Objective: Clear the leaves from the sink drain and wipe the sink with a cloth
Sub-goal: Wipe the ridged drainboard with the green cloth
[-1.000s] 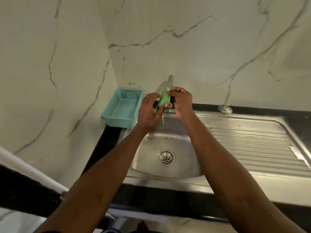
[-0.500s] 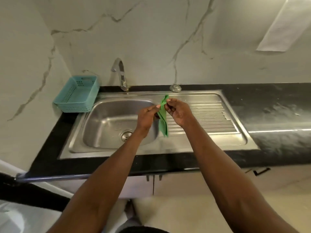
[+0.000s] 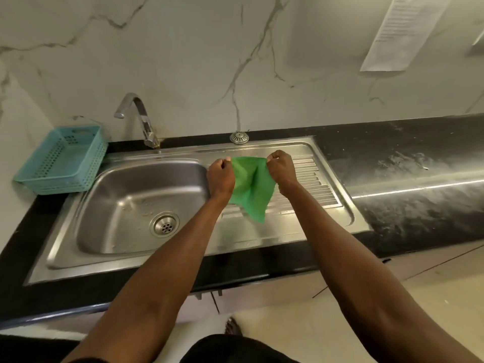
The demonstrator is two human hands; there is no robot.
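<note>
A green cloth (image 3: 252,188) hangs spread out above the ribbed drainboard (image 3: 314,179) of the steel sink (image 3: 125,203). My left hand (image 3: 220,176) pinches its upper left corner and my right hand (image 3: 281,169) pinches its upper right corner. The cloth's lower tip dangles just over the drainboard. The round drain (image 3: 164,224) sits at the bottom of the basin, left of my left forearm, and no leaves show on it.
A teal plastic basket (image 3: 62,159) stands on the black counter (image 3: 419,163) left of the sink. The tap (image 3: 142,120) rises behind the basin. A metal strainer cap (image 3: 239,137) lies at the sink's back edge. Dusty streaks mark the right counter.
My hands have pulled apart, opening the folded cloth into a wide sheet. The view has drawn back from the tap and now takes in the whole sink and counter.
</note>
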